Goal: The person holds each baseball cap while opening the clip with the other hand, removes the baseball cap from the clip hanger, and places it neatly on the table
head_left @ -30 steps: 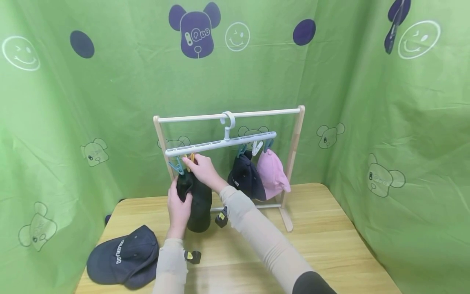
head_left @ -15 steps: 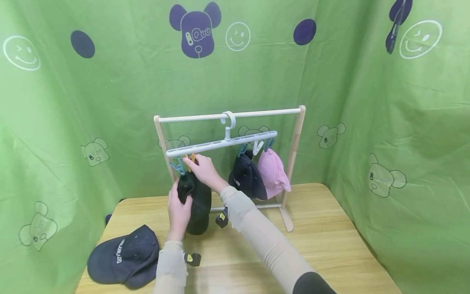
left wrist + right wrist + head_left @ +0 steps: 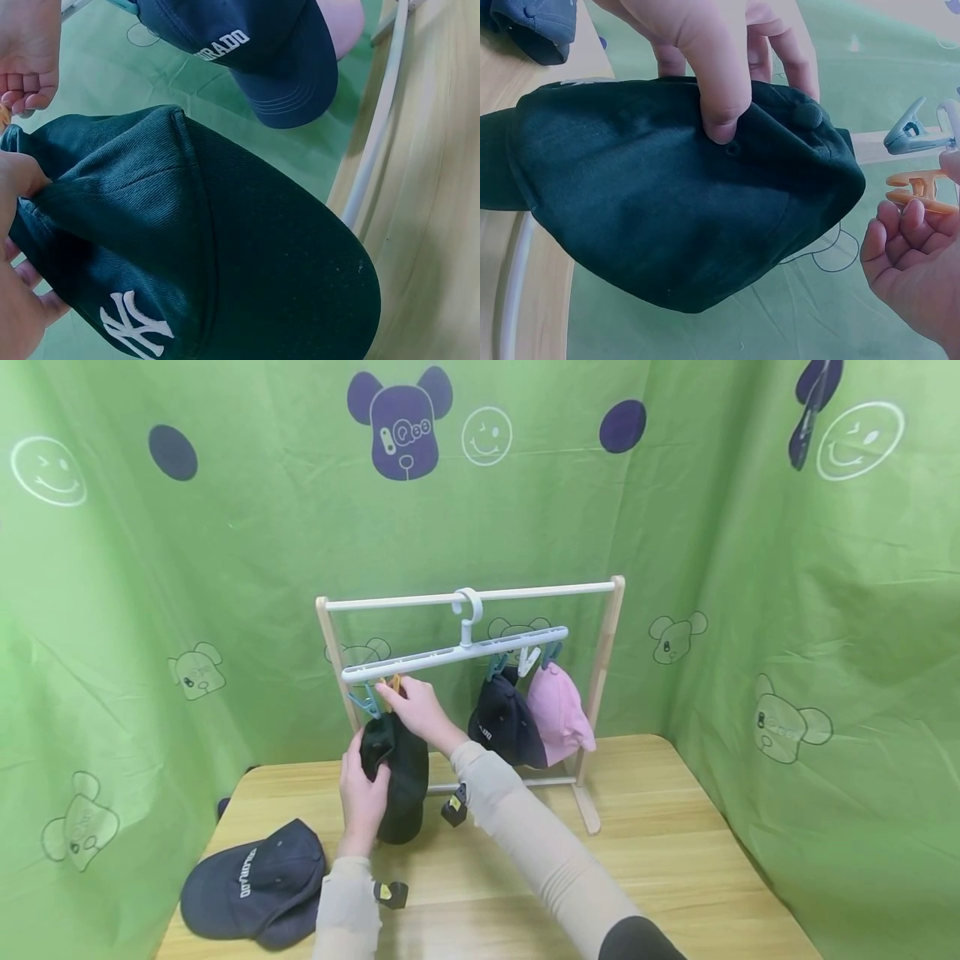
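Note:
My left hand grips a dark green baseball cap below the left end of the white hanger. In the left wrist view the cap shows a white NY logo, and its brim points away from the hand. With its fingers, my right hand pinches an orange clothespin hanging from that end of the hanger. A teal clothespin hangs just left of it. The right wrist view shows the cap apart from both clothespins.
A wooden rack bears the hanger. A navy cap and a pink cap hang on its right side from teal clips, with a white clip between. Another navy cap lies at the table's left.
The green cap has shifted slightly down and left with my left hand, its brim swinging a little left. My right hand stays at the orange clothespin.

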Demonstrator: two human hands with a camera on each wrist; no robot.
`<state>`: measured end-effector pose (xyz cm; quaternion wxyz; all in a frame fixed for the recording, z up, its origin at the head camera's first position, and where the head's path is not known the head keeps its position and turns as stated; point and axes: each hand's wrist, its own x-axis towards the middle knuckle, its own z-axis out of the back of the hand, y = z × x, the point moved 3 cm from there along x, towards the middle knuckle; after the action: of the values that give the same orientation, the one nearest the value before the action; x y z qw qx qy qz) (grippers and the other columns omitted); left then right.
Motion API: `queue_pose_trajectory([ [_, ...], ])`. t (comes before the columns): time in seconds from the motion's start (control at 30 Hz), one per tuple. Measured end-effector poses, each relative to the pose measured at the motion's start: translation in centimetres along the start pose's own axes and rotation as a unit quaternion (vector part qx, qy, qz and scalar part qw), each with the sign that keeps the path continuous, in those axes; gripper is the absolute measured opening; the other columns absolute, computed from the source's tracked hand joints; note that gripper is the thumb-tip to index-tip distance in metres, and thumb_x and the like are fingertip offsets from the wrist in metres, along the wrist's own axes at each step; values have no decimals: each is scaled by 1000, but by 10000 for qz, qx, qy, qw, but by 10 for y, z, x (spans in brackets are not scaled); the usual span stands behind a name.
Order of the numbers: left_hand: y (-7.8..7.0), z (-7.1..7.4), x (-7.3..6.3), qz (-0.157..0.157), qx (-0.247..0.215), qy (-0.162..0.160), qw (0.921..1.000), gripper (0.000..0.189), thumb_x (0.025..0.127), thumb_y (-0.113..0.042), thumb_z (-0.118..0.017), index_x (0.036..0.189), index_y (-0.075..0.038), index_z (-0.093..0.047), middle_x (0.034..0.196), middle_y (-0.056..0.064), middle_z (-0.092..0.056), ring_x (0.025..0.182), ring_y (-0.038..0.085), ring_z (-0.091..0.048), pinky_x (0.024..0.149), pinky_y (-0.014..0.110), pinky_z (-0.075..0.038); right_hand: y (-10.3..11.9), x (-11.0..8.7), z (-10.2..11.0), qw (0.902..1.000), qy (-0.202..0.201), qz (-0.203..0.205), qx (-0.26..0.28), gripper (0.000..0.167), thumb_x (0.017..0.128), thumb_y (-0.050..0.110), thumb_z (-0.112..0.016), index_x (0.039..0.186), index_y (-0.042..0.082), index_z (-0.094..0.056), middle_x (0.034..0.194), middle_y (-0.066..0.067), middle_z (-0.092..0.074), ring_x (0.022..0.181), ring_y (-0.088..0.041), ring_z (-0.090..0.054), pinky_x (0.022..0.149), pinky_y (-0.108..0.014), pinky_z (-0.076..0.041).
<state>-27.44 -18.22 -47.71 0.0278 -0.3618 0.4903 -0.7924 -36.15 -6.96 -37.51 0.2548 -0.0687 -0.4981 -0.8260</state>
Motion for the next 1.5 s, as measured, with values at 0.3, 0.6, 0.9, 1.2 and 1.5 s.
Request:
queue_pose_trajectory([
  [0.3, 2, 4, -3, 107, 141, 59, 9998, 63, 83, 0, -62, 143, -11, -46, 129, 22, -55, 122, 39, -54, 104, 55, -42, 3, -2, 1, 10000, -4, -74, 20, 31, 99, 35, -54, 88, 6, -58, 73, -2, -51, 67, -14, -47, 58, -19, -38],
  [0.6, 4, 7, -4, -46, 275, -18, 9996, 62, 81, 2, -61, 140, -11, -48, 128, 22, -57, 121, 39, -54, 103, 54, -42, 2, -1, 0, 10000, -32, -60, 65, 30, 99, 34, -54, 91, 6, -59, 78, -5, -58, 69, -14, -50, 59, -20, -41],
  [0.9, 4, 11, -6, -198, 414, 60, 9989, 59, 82, 3, -59, 138, -12, -51, 124, 22, -59, 117, 40, -56, 98, 56, -45, 4, -4, 0, 9999, -20, -105, -13, 30, 100, 34, -53, 90, 6, -58, 79, -5, -58, 68, -14, -48, 58, -19, -38],
  [1.2, 5, 12, -9, -569, 534, -26, 9969, 54, 82, 5, -58, 133, -14, -57, 115, 22, -63, 107, 40, -60, 90, 54, -47, 3, -3, 0, 10000, -24, -60, -34, 31, 100, 34, -53, 89, 5, -58, 75, -2, -53, 65, -13, -45, 57, -19, -37],
  [1.5, 0, 14, -12, -935, 658, -95, 9934, 49, 82, 6, -58, 127, -14, -63, 106, 19, -65, 100, 37, -61, 86, 50, -48, 0, -2, -1, 10000, 8, -69, 33, 32, 99, 36, -53, 89, 6, -58, 73, -1, -52, 64, -12, -45, 56, -19, -39],
])
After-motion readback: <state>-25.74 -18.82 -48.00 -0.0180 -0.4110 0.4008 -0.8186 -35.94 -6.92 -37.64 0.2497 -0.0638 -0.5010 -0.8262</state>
